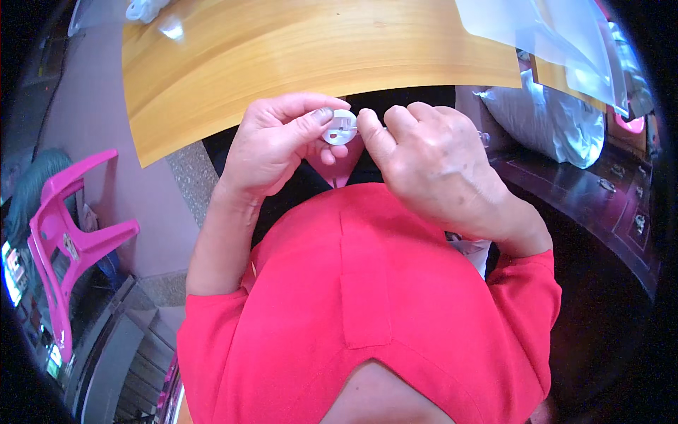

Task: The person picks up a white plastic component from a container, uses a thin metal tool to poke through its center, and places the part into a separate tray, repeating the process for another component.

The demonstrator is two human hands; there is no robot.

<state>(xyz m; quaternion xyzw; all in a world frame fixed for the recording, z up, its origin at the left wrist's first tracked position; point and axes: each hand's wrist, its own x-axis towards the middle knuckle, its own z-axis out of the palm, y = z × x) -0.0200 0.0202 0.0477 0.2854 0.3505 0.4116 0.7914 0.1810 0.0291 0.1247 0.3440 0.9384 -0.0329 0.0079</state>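
Head view: small round white plastic disc (341,127), slotted face, held just off the edge of the glossy wooden table (282,56). Left hand (272,145) pinches its rim, thumb on top. Right hand (431,166) closed tight, fingertips touching the disc's right edge. Crinkled clear plastic bags (544,35) lie far right.

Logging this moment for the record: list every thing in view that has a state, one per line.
small round white plastic part: held at the table's edge, pinched from both sides
left hand: gripping the part, thumb on its face
right hand: fingertips at the part's right edge
pink plastic chair: unoccupied
clear plastic bags: lying on wooden table
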